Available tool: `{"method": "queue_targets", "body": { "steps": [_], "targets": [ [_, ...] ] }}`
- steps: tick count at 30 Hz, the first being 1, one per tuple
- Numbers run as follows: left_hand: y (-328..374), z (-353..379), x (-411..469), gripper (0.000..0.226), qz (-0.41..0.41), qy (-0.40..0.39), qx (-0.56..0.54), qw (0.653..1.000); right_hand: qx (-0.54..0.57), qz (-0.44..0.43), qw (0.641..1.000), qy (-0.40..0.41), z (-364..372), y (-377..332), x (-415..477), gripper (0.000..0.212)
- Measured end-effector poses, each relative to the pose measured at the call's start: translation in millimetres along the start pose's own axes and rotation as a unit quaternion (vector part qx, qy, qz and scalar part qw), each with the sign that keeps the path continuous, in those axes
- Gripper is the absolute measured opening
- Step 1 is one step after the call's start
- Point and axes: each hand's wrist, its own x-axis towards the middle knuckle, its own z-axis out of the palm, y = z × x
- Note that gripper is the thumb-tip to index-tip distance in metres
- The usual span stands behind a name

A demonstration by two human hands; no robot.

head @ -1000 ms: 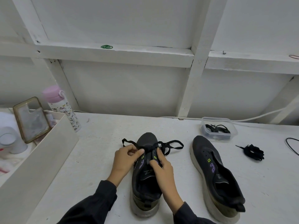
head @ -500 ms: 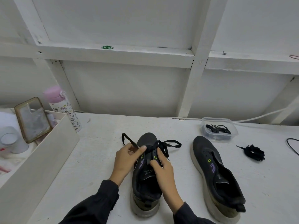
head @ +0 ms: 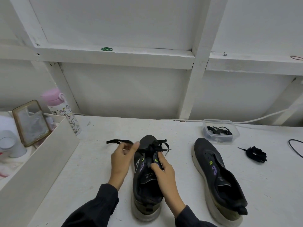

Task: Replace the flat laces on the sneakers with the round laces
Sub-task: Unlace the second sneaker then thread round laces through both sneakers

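Two black sneakers stand on the white table, toes pointing away. The left sneaker (head: 146,182) still carries a flat black lace (head: 121,141) near its toe. My left hand (head: 122,159) pinches that lace and holds it out to the left of the shoe. My right hand (head: 162,167) grips the shoe's right eyelet edge between thumb and fingers. The right sneaker (head: 218,179) has no lace. A bundled black lace (head: 255,154) lies on the table to its right. More black laces (head: 219,130) sit in a clear plastic tub (head: 236,133) behind it.
A white board (head: 41,161) slants along the left. Behind it are a phone case (head: 31,122), a pink-lidded bottle (head: 64,112) and a white cup (head: 9,143). A black cable (head: 295,147) loops at the right edge. A white cord (head: 262,116) runs along the wall.
My left hand has drawn the flat lace out further to the left, away from the shoe. The loop on the right of the toe has shrunk. My right hand stays on the eyelet edge.
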Motion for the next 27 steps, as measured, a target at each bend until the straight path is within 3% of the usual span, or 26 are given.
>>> {"method": "queue_targets", "body": {
  "steps": [5,8,12,18,20,22,27],
  "targets": [
    [-12.6,6.9,-4.8,0.025,0.026,-0.058,0.096,0.993,-0.002,0.006,1.000,0.007,1.4,4.2,2.1,0.063],
    [-3.1,-0.7,5.9,0.021,0.061,-0.006,0.065,0.996,-0.003,-0.011,1.000,-0.002,-1.5,1.4,0.6,0.060],
    [4.4,-2.5,9.0,0.020,0.066,0.052,-0.009,0.996,0.010,-0.030,0.999,-0.009,-4.5,-1.8,-3.2,0.032],
    [-5.8,5.3,-9.1,0.023,-0.003,-0.021,0.004,1.000,0.050,-0.027,0.998,-0.010,-5.6,-2.6,-2.0,0.021],
    [-7.4,6.7,-14.6,0.023,-0.017,-0.047,0.002,0.999,0.063,-0.017,0.998,-0.007,-5.8,-4.6,0.5,0.026],
    [-7.3,7.6,-17.7,0.021,-0.011,-0.065,0.006,0.998,0.061,-0.003,0.998,0.004,-9.0,-6.3,6.4,0.034],
    [-7.9,6.5,-18.3,0.005,0.038,-0.074,0.022,0.996,0.057,0.013,0.998,0.026,-24.2,-20.6,24.7,0.011]
  ]
}}
